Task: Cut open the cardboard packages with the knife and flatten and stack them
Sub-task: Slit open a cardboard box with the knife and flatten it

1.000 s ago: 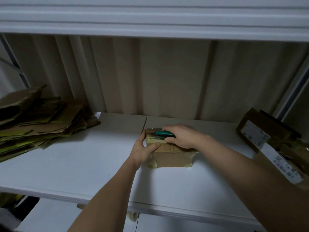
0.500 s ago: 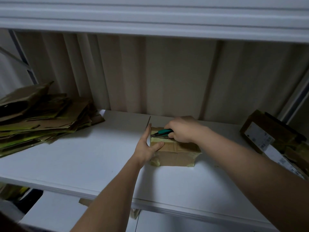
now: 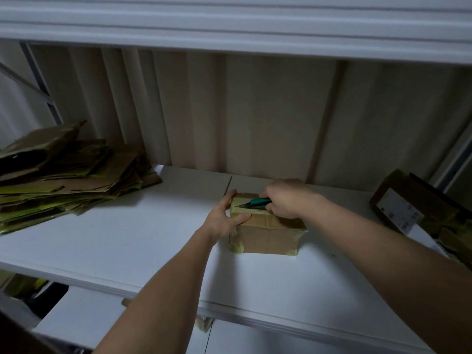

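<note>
A small taped cardboard box [image 3: 268, 237] sits on the white shelf [image 3: 127, 233], right of centre. My left hand [image 3: 224, 218] holds the box's left end, thumb lying across the top and fingers along the far left edge. My right hand [image 3: 287, 198] grips a teal-handled knife [image 3: 255, 202] over the box top. The blade points left and its tip touches the yellowish tape near the left edge.
A pile of flattened cardboard [image 3: 63, 175] lies at the shelf's left end. Several unopened boxes with white labels [image 3: 408, 208] crowd the right end. An upper shelf [image 3: 229, 24] hangs overhead, and a lower shelf [image 3: 84, 318] shows below.
The knife has slid left along the top of the box, more of its blade now showing. My left hand keeps its hold on the left end.
</note>
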